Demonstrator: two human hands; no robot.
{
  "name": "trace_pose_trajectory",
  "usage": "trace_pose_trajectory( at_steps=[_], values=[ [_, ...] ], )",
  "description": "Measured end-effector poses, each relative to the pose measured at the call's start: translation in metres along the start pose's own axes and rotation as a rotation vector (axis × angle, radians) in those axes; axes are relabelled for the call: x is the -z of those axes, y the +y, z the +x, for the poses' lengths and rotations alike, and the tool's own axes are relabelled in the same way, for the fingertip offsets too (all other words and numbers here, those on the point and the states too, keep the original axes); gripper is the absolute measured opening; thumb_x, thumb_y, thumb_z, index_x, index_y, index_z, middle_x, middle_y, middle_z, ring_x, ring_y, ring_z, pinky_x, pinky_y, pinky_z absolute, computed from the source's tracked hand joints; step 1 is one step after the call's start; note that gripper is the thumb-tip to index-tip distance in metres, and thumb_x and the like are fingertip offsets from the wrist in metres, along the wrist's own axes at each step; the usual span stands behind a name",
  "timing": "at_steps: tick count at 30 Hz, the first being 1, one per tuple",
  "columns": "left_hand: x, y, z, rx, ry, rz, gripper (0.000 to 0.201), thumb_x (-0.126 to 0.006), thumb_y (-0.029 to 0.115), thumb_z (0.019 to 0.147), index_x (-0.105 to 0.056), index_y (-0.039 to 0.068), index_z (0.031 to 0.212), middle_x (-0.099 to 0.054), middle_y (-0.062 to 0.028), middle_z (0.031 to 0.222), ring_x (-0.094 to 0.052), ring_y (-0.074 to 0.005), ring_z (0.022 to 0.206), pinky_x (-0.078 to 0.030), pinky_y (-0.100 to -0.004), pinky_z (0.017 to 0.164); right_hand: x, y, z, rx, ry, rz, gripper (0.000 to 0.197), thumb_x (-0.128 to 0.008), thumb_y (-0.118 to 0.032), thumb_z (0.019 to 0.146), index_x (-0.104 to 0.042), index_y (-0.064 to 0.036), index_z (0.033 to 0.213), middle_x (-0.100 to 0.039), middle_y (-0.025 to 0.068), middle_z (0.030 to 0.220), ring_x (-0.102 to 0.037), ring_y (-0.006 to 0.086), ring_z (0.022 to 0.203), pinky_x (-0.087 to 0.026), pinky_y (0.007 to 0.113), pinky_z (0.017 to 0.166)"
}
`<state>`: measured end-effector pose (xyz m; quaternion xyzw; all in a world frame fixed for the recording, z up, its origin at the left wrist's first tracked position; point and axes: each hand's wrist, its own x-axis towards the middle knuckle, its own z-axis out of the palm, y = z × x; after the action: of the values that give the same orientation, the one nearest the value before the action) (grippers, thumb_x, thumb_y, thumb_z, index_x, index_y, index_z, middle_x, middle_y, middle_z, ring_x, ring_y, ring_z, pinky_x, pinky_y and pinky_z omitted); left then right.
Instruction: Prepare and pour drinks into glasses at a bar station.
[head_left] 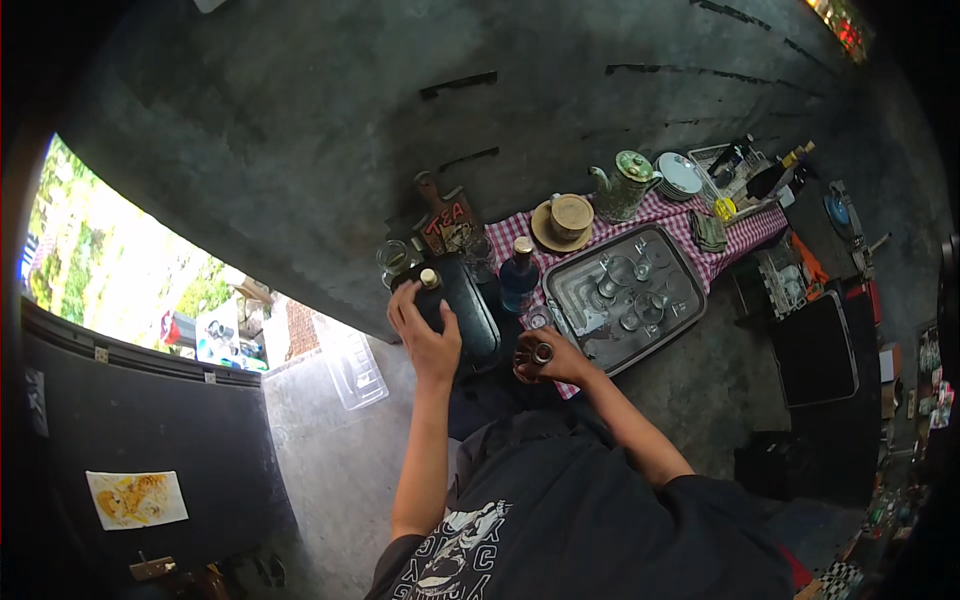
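Note:
My left hand [428, 335] is over a long black case or tray [470, 315], thumb and fingers apart. Close to its fingertips is a light round stopper [430, 278]; whether they touch it, or what lies under it, I cannot tell. My right hand [562, 360] is closed around a small dark bottle [542, 353], its round mouth facing up. A small clear glass [538, 317] stands just beyond that hand. Between the hands, farther back, stands a dark blue bottle [519, 280] with a pale stopper. Right of it, a metal tray [650, 345] holds several clear glass cups [622, 270].
A red checked cloth [508, 240] covers the table. On it are a tan cup and saucer [570, 217], a green teapot [625, 188], stacked plates [679, 175] and a bottle rack [728, 165]. A glass jar [396, 260] and wooden sign [443, 215] stand by the wall.

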<state>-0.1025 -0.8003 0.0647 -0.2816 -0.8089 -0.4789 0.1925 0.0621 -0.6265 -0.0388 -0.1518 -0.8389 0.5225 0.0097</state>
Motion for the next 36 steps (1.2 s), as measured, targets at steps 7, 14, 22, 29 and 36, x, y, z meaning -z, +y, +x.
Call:
trace_pose_trajectory(
  at_steps=[7,14,22,29,36],
  values=[
    [0.006,0.030,-0.042,-0.015,-0.010,-0.055,0.038,-0.061,0.000,0.078,-0.053,-0.002,0.115,-0.054,-0.0191,0.115,-0.049,-0.0367,0.115,-0.035,-0.0453,0.104,-0.003,0.000,-0.003,0.043,0.055,-0.030,0.072,-0.084,-0.036,0.069,-0.054,-0.0050,0.127,-0.056,0.0166,0.123,-0.054,0.0340,0.117,-0.045,0.041,0.098],
    [0.011,0.045,-0.091,-0.006,-0.135,-0.243,0.021,-0.054,-0.006,0.078,-0.057,-0.002,0.098,-0.059,-0.0182,0.099,-0.058,-0.0346,0.096,-0.046,-0.0423,0.092,-0.003,0.009,-0.010,0.082,0.038,-0.109,0.081,-0.085,-0.035,0.068,-0.048,-0.0036,0.133,-0.054,0.0169,0.126,-0.051,0.0356,0.120,-0.043,0.041,0.101],
    [0.006,0.052,-0.130,0.080,-0.369,-0.271,0.018,-0.055,-0.006,0.077,-0.059,-0.002,0.094,-0.060,-0.0160,0.088,-0.060,-0.0344,0.091,-0.048,-0.0402,0.090,0.005,0.010,-0.025,0.104,0.009,-0.100,0.100,-0.089,-0.024,0.063,-0.035,-0.0056,0.144,-0.046,0.0172,0.141,-0.042,0.0348,0.134,-0.037,0.039,0.110],
    [-0.035,0.021,-0.145,0.338,-0.692,-0.168,0.071,-0.072,0.024,0.082,-0.035,0.000,0.137,-0.041,-0.0213,0.134,-0.046,-0.0366,0.126,-0.041,-0.0415,0.104,0.003,0.020,-0.025,0.100,0.018,0.006,0.098,-0.088,-0.024,0.063,-0.036,-0.0111,0.145,-0.045,0.0159,0.143,-0.044,0.0348,0.133,-0.038,0.041,0.110],
    [-0.066,0.011,-0.145,0.332,-0.753,-0.149,0.078,-0.076,0.027,0.080,-0.036,0.005,0.143,-0.033,-0.0227,0.147,-0.041,-0.0386,0.134,-0.038,-0.0420,0.108,-0.013,0.037,-0.032,0.062,0.100,0.167,0.094,-0.085,-0.020,0.063,-0.038,-0.0102,0.144,-0.047,0.0163,0.141,-0.047,0.0335,0.131,-0.040,0.040,0.108]
  ],
)
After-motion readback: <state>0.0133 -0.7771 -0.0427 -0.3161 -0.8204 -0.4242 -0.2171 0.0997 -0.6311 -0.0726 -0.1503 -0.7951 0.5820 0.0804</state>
